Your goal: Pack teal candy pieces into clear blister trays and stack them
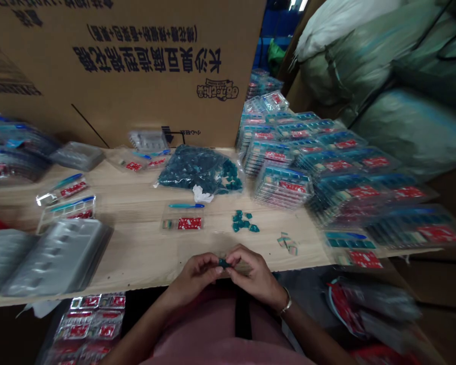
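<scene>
Near the table's front edge, my left hand (pixel 202 269) and my right hand (pixel 251 268) meet fingertip to fingertip. Pinched between them is a small dark teal piece (pixel 223 263), one end in each hand. Just beyond lies a loose group of similar teal pieces (pixel 244 223). A clear plastic tray (pixel 183 218) with a blue pen, a red patterned card and a small striped piece sits ahead of my left hand. To the right of the teal pieces, several small flat striped pieces (pixel 288 244) are scattered on the wood.
A clear bag of teal pieces (pixel 197 170) lies before a large cardboard box (pixel 137 76). Filled trays stand in stacks (pixel 285 185) on the right. Empty clear trays (pixel 61 258) are piled at left. More packed trays (pixel 91 324) sit below the wooden table (pixel 137 243).
</scene>
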`<state>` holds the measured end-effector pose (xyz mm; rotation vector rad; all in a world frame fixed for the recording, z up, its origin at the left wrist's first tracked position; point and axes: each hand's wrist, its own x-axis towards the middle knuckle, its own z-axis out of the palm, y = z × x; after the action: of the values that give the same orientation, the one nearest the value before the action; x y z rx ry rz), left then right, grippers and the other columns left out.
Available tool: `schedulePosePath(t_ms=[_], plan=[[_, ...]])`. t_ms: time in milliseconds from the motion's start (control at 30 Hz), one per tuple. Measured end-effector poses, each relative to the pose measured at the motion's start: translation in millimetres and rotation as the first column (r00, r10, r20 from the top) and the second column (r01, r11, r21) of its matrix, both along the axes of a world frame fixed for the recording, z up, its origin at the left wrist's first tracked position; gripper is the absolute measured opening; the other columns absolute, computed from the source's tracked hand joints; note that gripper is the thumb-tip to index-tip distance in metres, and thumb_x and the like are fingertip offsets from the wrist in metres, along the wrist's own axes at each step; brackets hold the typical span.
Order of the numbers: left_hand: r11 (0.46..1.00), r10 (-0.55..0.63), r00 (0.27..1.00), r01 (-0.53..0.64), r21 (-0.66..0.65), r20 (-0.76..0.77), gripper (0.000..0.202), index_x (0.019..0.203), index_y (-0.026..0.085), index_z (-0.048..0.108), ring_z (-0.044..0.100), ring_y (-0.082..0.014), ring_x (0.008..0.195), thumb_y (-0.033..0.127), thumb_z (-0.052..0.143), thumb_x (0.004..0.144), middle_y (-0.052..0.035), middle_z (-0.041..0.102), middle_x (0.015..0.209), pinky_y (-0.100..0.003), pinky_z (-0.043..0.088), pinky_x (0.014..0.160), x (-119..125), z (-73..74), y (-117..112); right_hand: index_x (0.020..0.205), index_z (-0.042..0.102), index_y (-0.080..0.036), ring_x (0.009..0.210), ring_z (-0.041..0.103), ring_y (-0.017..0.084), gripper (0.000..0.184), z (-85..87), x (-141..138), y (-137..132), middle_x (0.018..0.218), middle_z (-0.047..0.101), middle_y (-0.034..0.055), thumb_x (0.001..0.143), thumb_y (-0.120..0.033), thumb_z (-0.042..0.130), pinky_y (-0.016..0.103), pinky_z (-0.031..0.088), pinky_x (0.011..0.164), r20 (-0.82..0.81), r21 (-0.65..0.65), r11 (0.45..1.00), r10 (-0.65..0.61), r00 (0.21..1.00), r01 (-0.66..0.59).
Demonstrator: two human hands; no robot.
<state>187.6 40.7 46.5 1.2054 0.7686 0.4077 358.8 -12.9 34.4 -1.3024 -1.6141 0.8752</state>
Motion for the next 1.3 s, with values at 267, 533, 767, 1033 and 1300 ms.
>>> schedulePosePath(t_ms=[267,533,767,1033,1300], plan=[[0.805,0.157,0.952,0.029,0.592,-0.261,0.015,0.088,0.018,0.063,0.054,-0.0152,0.071,0.024,0.059,0.075,-0.0032,0.058,0.079,-0.025,0.043,0.063,-1,-26.3,9,0.086,0.057,-0.019,0.078,0.055,0.015,0.009,-3.3,19,19,0.082,0.059,0.0042,0.085,-0.015,0.049,0.026,0.045,0.068,0.389,0.125,0.975,0.124,0.913,-0.186],[0.632,0.144,0.94,0.152,0.76,-0.309,0.014,0.074,0.019,0.054,0.053,-0.0149,0.071,0.007,0.047,0.076,-0.0023,0.055,0.076,-0.025,0.044,0.065,-4,-49.5,6,0.084,0.06,-0.019,0.073,0.056,0.013,0.01,-19.0,22,27,0.078,0.06,0.0025,0.085,-0.015,0.05,0.025,0.045,0.066,0.315,0.122,0.983,0.095,0.944,-0.139],[0.584,0.141,0.938,0.18,0.791,-0.317,0.015,0.072,0.019,0.052,0.053,-0.0151,0.073,0.006,0.046,0.077,-0.0023,0.055,0.075,-0.025,0.044,0.067,-4,-50.0,6,0.088,0.063,-0.017,0.079,0.06,0.015,0.013,-31.8,16,41,0.083,0.065,0.0058,0.088,-0.018,0.05,0.027,0.047,0.07,0.291,0.184,0.968,0.11,0.95,-0.169],[0.576,0.216,0.928,0.13,0.807,-0.304,0.02,0.089,0.02,0.055,0.055,-0.0136,0.071,0.007,0.048,0.076,-0.0015,0.058,0.081,-0.025,0.046,0.064,-5,-55.5,1,0.081,0.06,-0.017,0.073,0.057,0.015,0.014,-23.8,13,39,0.076,0.061,0.004,0.089,-0.019,0.048,0.026,0.046,0.067,0.475,0.193,0.958,0.1,0.874,-0.214],[0.316,0.233,0.92,0.236,0.919,-0.316,0.016,0.09,0.021,0.066,0.055,-0.0201,0.086,0.02,0.05,0.085,-0.0063,0.067,0.091,-0.035,0.042,0.076,1,-38.8,14,0.09,0.059,-0.02,0.086,0.057,0.015,0.013,-14.2,28,29,0.091,0.062,0.0041,0.089,-0.016,0.046,0.026,0.047,0.075,0.47,0.232,0.965,0.001,0.883,-0.125]])
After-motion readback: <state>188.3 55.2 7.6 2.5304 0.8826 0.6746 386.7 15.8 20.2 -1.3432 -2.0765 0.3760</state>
